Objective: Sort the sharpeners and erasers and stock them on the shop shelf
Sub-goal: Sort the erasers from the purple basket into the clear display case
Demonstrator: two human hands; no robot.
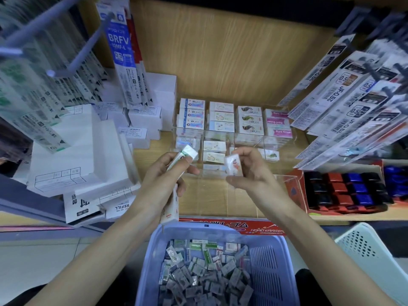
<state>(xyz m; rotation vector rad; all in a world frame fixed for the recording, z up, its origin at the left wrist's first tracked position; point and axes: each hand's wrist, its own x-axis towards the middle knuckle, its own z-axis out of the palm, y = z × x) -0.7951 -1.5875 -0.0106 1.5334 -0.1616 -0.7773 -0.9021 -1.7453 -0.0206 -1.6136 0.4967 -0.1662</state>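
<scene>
Below me the basket (273,261) brims with erasers (205,277); left hand (163,184) grips several, right hand (249,171) pinches one eraser (233,164): light, wrapper-slick, best held by edges.

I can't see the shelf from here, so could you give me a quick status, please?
Left hand holds several erasers. Right hand holds one eraser. Nothing blocking clear organiser.

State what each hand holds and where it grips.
The left hand grips several wrapped erasers along their long sides, stacked lengthwise in its fist. The right hand pinches one small eraser by its edges between fingers and thumb.
</scene>
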